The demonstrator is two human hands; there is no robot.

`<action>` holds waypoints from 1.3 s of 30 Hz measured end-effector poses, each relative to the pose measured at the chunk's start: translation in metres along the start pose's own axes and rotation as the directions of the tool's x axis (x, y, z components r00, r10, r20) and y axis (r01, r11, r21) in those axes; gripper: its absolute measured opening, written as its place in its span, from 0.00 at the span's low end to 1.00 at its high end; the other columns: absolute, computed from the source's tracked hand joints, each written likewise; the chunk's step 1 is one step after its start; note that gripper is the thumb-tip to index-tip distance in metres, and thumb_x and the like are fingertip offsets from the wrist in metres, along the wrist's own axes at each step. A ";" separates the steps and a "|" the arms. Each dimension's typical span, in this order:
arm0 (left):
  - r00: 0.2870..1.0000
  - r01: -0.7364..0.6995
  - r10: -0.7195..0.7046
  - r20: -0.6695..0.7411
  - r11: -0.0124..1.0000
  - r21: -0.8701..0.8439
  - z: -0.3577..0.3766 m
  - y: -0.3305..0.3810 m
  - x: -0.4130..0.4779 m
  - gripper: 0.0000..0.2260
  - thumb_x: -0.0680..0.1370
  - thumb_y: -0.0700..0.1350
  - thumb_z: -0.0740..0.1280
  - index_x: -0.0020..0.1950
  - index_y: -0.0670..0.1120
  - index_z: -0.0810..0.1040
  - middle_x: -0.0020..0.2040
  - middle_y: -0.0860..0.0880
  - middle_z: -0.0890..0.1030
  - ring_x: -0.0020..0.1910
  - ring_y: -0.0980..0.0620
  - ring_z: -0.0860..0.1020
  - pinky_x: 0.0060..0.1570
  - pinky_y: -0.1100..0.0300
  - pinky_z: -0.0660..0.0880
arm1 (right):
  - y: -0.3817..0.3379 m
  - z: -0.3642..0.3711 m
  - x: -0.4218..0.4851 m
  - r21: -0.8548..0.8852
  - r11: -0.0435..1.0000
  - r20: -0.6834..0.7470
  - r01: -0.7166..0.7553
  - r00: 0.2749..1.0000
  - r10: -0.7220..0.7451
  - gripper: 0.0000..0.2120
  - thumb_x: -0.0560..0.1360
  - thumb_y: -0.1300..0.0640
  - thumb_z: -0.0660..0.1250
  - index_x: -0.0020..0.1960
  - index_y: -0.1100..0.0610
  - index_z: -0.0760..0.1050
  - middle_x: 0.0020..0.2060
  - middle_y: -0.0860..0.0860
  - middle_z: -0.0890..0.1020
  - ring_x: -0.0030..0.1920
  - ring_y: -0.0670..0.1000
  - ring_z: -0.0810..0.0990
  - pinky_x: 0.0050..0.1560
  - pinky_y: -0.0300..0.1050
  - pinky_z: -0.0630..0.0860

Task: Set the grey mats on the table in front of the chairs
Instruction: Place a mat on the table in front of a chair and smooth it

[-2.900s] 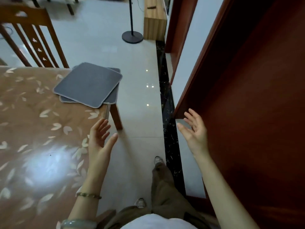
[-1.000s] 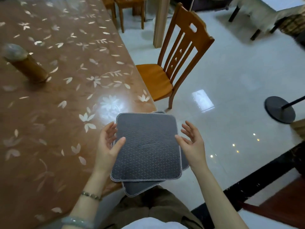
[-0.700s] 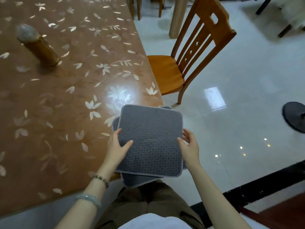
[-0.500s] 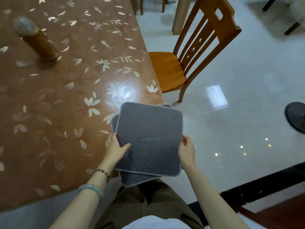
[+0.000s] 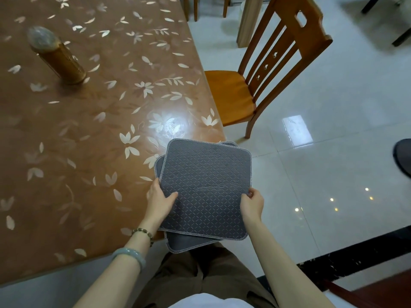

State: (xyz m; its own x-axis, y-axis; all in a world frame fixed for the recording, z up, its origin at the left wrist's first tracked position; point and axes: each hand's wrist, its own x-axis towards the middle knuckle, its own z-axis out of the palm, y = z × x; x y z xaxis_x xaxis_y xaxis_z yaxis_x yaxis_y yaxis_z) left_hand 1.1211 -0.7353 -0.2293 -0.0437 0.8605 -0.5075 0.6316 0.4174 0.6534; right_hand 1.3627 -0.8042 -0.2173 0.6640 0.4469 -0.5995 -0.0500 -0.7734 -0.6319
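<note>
Two grey quilted mats lie stacked at the near right corner of the brown flower-patterned table (image 5: 93, 134), jutting over its edge. The top mat (image 5: 205, 185) covers most of the lower mat (image 5: 189, 243), which peeks out at the front and left. My left hand (image 5: 159, 202) grips the top mat's left edge, thumb on top. My right hand (image 5: 252, 205) grips its right edge, fingers curled under. A wooden chair (image 5: 251, 85) stands at the table's right side, seat tucked toward the edge.
A golden cylindrical holder (image 5: 59, 57) with a rounded top stands on the table at the far left. A black round stand base (image 5: 403, 158) sits on the glossy white floor at the right. A dark threshold strip (image 5: 355, 256) runs along the lower right. More chair legs show at the top.
I turned from the doorway to face the table corner. Both hands went from hovering open beside the mats to closing on the top mat's two side edges.
</note>
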 end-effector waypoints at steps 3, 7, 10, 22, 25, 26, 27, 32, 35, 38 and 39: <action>1.000 0.025 -0.025 -0.010 0.999 -0.023 -0.002 -0.002 -0.001 0.35 0.74 0.47 0.70 0.76 0.42 0.58 0.74 0.43 0.64 0.74 0.43 0.61 0.72 0.42 0.60 | 0.005 -0.003 -0.003 -0.066 0.997 -0.047 -0.035 0.998 0.032 0.18 0.74 0.62 0.58 0.63 0.60 0.72 0.60 0.58 0.75 0.58 0.60 0.75 0.61 0.59 0.72; 0.998 -0.004 0.003 -0.055 1.000 -0.028 -0.002 0.000 -0.004 0.33 0.73 0.45 0.70 0.75 0.42 0.60 0.74 0.42 0.63 0.73 0.44 0.61 0.72 0.43 0.59 | 0.009 -0.010 -0.002 -0.028 0.999 -0.030 -0.039 0.999 0.038 0.15 0.75 0.62 0.58 0.60 0.61 0.72 0.56 0.59 0.77 0.50 0.58 0.75 0.53 0.53 0.72; 0.998 -0.015 0.014 -0.062 1.000 -0.018 -0.002 0.000 -0.005 0.30 0.73 0.44 0.69 0.74 0.42 0.63 0.72 0.41 0.66 0.72 0.44 0.62 0.71 0.43 0.61 | 0.007 -0.012 -0.002 0.017 0.999 0.000 -0.033 0.999 0.033 0.14 0.76 0.62 0.59 0.60 0.63 0.74 0.53 0.60 0.80 0.50 0.58 0.78 0.48 0.49 0.72; 0.997 0.000 -0.011 -0.076 0.990 -0.140 -0.024 0.005 -0.006 0.11 0.80 0.43 0.62 0.59 0.41 0.77 0.55 0.45 0.81 0.51 0.47 0.78 0.52 0.50 0.76 | -0.012 -0.013 -0.011 0.083 0.996 0.010 0.011 1.000 -0.011 0.11 0.76 0.60 0.62 0.58 0.55 0.75 0.53 0.55 0.81 0.52 0.56 0.80 0.57 0.53 0.76; 0.994 -0.054 0.032 -0.108 0.977 -0.206 -0.034 0.007 -0.013 0.07 0.80 0.42 0.62 0.56 0.43 0.77 0.52 0.50 0.80 0.45 0.58 0.76 0.44 0.61 0.73 | -0.017 -0.022 -0.019 0.119 0.992 -0.012 0.050 0.999 -0.049 0.10 0.77 0.60 0.63 0.57 0.56 0.76 0.53 0.56 0.82 0.52 0.56 0.80 0.55 0.50 0.75; 0.993 -0.070 0.043 -0.114 0.967 -0.245 -0.039 0.008 -0.016 0.06 0.80 0.42 0.62 0.54 0.45 0.77 0.51 0.51 0.80 0.45 0.60 0.76 0.44 0.63 0.73 | -0.021 -0.025 -0.022 0.155 0.987 -0.013 0.053 0.999 -0.051 0.12 0.76 0.61 0.64 0.59 0.58 0.76 0.54 0.57 0.82 0.53 0.57 0.80 0.57 0.52 0.76; 0.992 -0.090 0.060 -0.114 0.955 -0.282 -0.044 0.010 -0.018 0.06 0.80 0.42 0.62 0.54 0.45 0.77 0.50 0.51 0.80 0.46 0.61 0.76 0.45 0.63 0.74 | -0.025 -0.030 -0.024 0.198 0.979 -0.013 0.050 0.999 -0.049 0.13 0.76 0.61 0.64 0.61 0.59 0.76 0.55 0.58 0.81 0.54 0.57 0.80 0.60 0.55 0.75; 0.983 -0.180 0.147 -0.110 0.893 -0.412 -0.066 0.030 -0.020 0.06 0.79 0.42 0.63 0.54 0.46 0.78 0.50 0.50 0.81 0.49 0.53 0.79 0.47 0.59 0.74 | -0.048 -0.052 -0.040 0.364 0.925 -0.028 0.112 0.994 -0.109 0.12 0.77 0.61 0.64 0.60 0.58 0.77 0.53 0.56 0.82 0.54 0.56 0.81 0.59 0.53 0.76; 0.974 -0.225 0.195 -0.113 0.871 -0.437 -0.066 0.047 -0.019 0.08 0.79 0.42 0.64 0.57 0.44 0.77 0.49 0.52 0.80 0.48 0.56 0.78 0.44 0.64 0.73 | -0.054 -0.066 -0.044 0.414 0.894 -0.072 0.174 0.985 -0.159 0.10 0.77 0.62 0.64 0.56 0.55 0.79 0.50 0.56 0.83 0.51 0.55 0.81 0.55 0.50 0.78; 0.968 -0.251 0.225 -0.112 0.852 -0.459 -0.057 0.064 -0.020 0.06 0.79 0.41 0.64 0.56 0.46 0.77 0.47 0.55 0.79 0.45 0.61 0.77 0.40 0.68 0.72 | -0.054 -0.080 -0.042 0.451 0.869 -0.117 0.205 0.978 -0.170 0.10 0.77 0.63 0.64 0.50 0.51 0.79 0.50 0.57 0.83 0.52 0.57 0.81 0.57 0.53 0.77; 0.964 -0.266 0.245 -0.106 0.849 -0.456 -0.053 0.070 -0.020 0.06 0.79 0.41 0.64 0.55 0.46 0.77 0.47 0.55 0.80 0.44 0.61 0.78 0.40 0.68 0.72 | -0.053 -0.086 -0.040 0.461 0.862 -0.130 0.210 0.977 -0.169 0.11 0.77 0.63 0.64 0.48 0.49 0.79 0.50 0.57 0.83 0.53 0.57 0.81 0.58 0.53 0.77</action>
State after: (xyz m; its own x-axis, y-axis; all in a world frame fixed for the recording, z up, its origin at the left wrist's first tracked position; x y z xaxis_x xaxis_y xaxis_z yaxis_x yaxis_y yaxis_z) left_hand 1.1255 -0.7081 -0.1432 0.0301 0.9625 -0.2695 0.1947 0.2588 0.9461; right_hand 1.4030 -0.8197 -0.1178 0.7545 0.5085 -0.4149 -0.2471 -0.3656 -0.8974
